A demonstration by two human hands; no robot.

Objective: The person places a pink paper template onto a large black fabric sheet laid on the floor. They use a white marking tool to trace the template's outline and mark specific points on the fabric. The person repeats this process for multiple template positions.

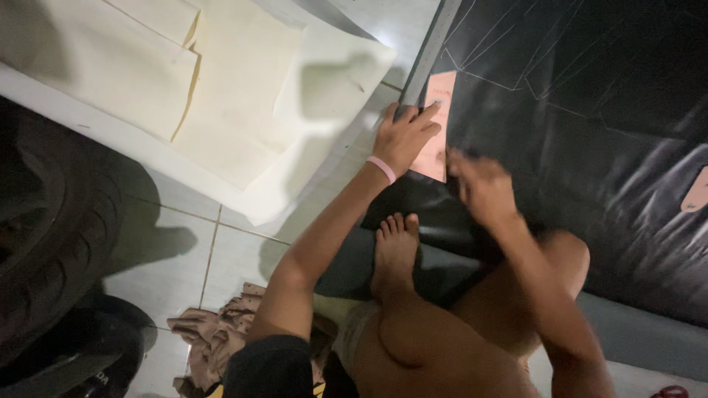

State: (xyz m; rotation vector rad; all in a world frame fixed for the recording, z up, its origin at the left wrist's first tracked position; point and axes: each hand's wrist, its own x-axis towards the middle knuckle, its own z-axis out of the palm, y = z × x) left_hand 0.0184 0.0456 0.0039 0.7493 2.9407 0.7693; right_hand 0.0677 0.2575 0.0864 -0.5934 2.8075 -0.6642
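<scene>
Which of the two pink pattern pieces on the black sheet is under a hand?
The larger pink piece beside the grey ruler; the left hand rests on its edge. The other pink piece, at the right edge, lies untouched.

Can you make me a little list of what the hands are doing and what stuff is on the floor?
left hand: pressing down on a pink card piece and the end of a long grey ruler
right hand: blurred, over the black sheet; cannot tell if it holds anything
black sheet: spread on the floor, marked with thin pale lines
wristband: pink, on the left wrist
cream sheets: stacked on the tiled floor
tyre: far left
crumpled cloth: by the person's knee
</scene>
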